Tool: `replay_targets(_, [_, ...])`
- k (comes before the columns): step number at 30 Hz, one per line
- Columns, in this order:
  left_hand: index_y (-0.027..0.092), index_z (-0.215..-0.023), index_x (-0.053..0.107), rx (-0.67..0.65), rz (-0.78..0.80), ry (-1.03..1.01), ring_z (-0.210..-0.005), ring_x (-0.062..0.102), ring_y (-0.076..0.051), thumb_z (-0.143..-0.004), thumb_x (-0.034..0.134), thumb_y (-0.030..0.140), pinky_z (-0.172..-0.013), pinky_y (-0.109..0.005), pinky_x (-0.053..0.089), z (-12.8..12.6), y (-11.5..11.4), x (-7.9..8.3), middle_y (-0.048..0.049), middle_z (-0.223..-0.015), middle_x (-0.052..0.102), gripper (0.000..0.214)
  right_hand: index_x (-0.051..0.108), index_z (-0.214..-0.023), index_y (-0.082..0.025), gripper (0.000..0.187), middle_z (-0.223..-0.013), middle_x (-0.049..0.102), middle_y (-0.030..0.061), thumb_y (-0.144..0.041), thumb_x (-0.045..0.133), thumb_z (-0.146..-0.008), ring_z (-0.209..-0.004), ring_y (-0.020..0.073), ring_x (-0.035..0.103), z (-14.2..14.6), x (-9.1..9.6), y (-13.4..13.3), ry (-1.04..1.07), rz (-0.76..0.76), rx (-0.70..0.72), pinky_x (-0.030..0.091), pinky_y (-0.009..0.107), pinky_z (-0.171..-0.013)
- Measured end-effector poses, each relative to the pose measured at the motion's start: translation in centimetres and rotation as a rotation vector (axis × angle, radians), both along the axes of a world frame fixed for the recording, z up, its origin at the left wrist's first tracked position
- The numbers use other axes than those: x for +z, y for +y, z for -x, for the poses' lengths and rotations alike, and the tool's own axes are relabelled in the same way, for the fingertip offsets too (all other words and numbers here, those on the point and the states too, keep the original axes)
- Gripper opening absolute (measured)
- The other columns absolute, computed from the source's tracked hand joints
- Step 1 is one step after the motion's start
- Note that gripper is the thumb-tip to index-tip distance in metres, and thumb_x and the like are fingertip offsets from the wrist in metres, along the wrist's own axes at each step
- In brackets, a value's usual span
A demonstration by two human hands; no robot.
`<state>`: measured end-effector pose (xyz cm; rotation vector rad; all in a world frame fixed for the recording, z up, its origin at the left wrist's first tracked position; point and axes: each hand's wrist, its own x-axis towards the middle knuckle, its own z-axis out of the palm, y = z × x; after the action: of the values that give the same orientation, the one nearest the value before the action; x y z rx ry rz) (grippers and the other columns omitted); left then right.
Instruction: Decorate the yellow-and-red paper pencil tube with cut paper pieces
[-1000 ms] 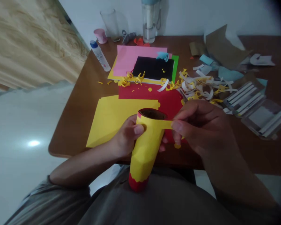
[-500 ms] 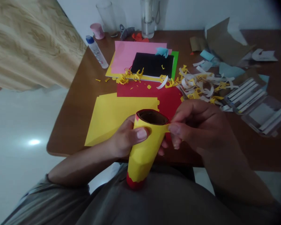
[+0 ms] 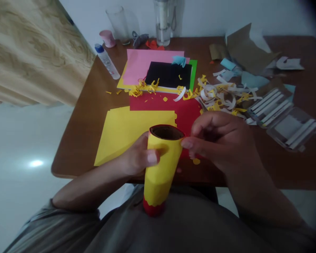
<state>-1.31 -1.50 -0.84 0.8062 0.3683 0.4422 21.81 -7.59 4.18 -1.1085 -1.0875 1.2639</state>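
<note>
Yellow-wrapped paper tube (image 3: 163, 168), nearly upright with a red lower end, clamped in the left hand (image 3: 138, 156). The right hand (image 3: 221, 140) is curled, its fingertips (image 3: 186, 142) pinched together on the tube's upper edge. Beyond the left hand lies a yellow paper sheet (image 3: 131, 137). Beyond the right hand lie a red paper sheet (image 3: 189, 119) and yellow and white paper scraps (image 3: 221, 95) on the tabletop (image 3: 73, 154).

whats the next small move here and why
Probably smooth down the top edge of the yellow-wrapped tube: the right hand has its fingertips on that edge, and the left hand is gripping the tube, which should keep it steady.
</note>
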Motion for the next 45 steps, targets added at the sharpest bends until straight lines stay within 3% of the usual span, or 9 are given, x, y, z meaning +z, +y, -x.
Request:
replay_targets(4, [0.017, -0.127, 0.084, 0.003, -0.068, -0.064, -0.089, 0.085, -0.022, -0.076, 0.107, 0.074, -0.082, -0.029, 0.072, -0.4, 0.3, -0.4, -0.0124, -0.107, 0.088, 0.079, 0.086, -0.089, -0.026, 0.03, -0.068, 0.08, -0.0019, -0.036, 0.113, -0.083, -0.055, 0.0168, 0.073, -1.0, -0.2, 0.8, 0.077, 0.095, 0.123, 0.064, 0.028, -0.053])
replay_targets(9, [0.018, -0.128, 0.084, 0.105, -0.012, -0.057, -0.089, 0.089, -0.028, -0.095, 0.09, 0.068, -0.086, -0.038, 0.074, -1.0, 0.0, 0.3, -0.0125, -0.105, 0.09, 0.06, 0.086, -0.085, -0.029, 0.028, -0.069, 0.08, -0.0013, -0.034, 0.113, -0.081, -0.058, 0.0199, 0.076, -1.5, 0.1, 1.1, 0.104, 0.073, 0.133, 0.071, 0.034, -0.058])
replay_targets(16, [0.017, -0.123, 0.083, 0.119, -0.013, 0.001, -0.082, 0.085, -0.026, -0.089, 0.095, 0.071, -0.077, -0.036, 0.073, -0.5, -0.3, -0.3, -0.0131, -0.101, 0.087, 0.065, 0.086, -0.083, -0.029, 0.028, -0.069, 0.08, -0.0007, -0.036, 0.113, -0.081, -0.056, 0.0186, 0.073, -1.4, 0.2, 1.0, 0.001, 0.069, 0.119, 0.061, 0.03, -0.049])
replay_targets(19, [0.016, -0.12, 0.083, 0.103, -0.073, 0.016, -0.081, 0.08, -0.021, -0.082, 0.106, 0.057, -0.076, -0.03, 0.068, -0.7, -0.4, 0.0, -0.0101, -0.099, 0.084, 0.06, 0.086, -0.086, -0.03, 0.027, -0.071, 0.082, -0.0007, -0.035, 0.112, -0.082, -0.058, 0.0191, 0.075, -1.5, 0.3, 0.9, 0.009, 0.057, 0.118, 0.061, 0.03, -0.051])
replay_targets(24, [0.015, -0.11, 0.08, 0.158, -0.036, 0.105, -0.074, 0.077, -0.019, -0.085, 0.103, 0.044, -0.069, -0.028, 0.066, -1.1, -0.4, 0.7, -0.007, -0.091, 0.08, 0.045, 0.086, -0.088, -0.029, 0.025, -0.074, 0.083, -0.0009, -0.03, 0.111, -0.084, -0.059, 0.018, 0.075, -1.6, 0.4, 0.6, -0.002, 0.019, 0.098, 0.061, 0.029, -0.054])
replay_targets(28, [0.018, -0.114, 0.079, 0.191, -0.034, 0.112, -0.072, 0.077, -0.019, -0.086, 0.102, 0.057, -0.068, -0.029, 0.066, -1.1, -0.7, 0.2, -0.0053, -0.092, 0.081, 0.054, 0.085, -0.089, -0.027, 0.025, -0.074, 0.083, -0.0008, -0.032, 0.109, -0.086, -0.058, 0.0173, 0.074, -1.6, 0.4, 0.4, -0.038, 0.01, 0.089, 0.057, 0.028, -0.051])
replay_targets(32, [0.02, -0.115, 0.082, 0.203, -0.011, 0.101, -0.069, 0.078, -0.019, -0.096, 0.083, 0.08, -0.064, -0.028, 0.061, -1.1, -1.0, -0.3, -0.0012, -0.087, 0.082, 0.063, 0.084, -0.085, -0.029, 0.027, -0.072, 0.081, -0.0001, -0.034, 0.11, -0.085, -0.058, 0.0182, 0.07, -1.4, 0.6, 0.1, -0.104, -0.024, 0.055, 0.05, 0.029, -0.049])
replay_targets(39, [0.018, -0.124, 0.079, 0.272, 0.019, 0.129, -0.068, 0.076, -0.02, -0.09, 0.095, 0.07, -0.059, -0.027, 0.062, -1.6, -1.0, 0.3, -0.0068, -0.093, 0.084, 0.064, 0.081, -0.082, -0.027, 0.026, -0.071, 0.079, 0.0004, -0.031, 0.106, -0.089, -0.057, 0.0157, 0.063, -1.5, 0.7, -0.2, -0.209, -0.063, 0.003, 0.043, 0.03, -0.05])
replay_targets(45, [0.019, -0.124, 0.078, 0.271, 0.02, 0.129, -0.066, 0.076, -0.022, -0.09, 0.092, 0.076, -0.06, -0.03, 0.062, -1.6, -1.1, 0.0, -0.0061, -0.087, 0.082, 0.067, 0.084, -0.085, -0.026, 0.024, -0.072, 0.08, -0.0005, -0.028, 0.108, -0.086, -0.057, 0.0141, 0.064, -1.6, 0.1, 0.3, -0.135, -0.011, -0.002, 0.047, 0.026, -0.05])
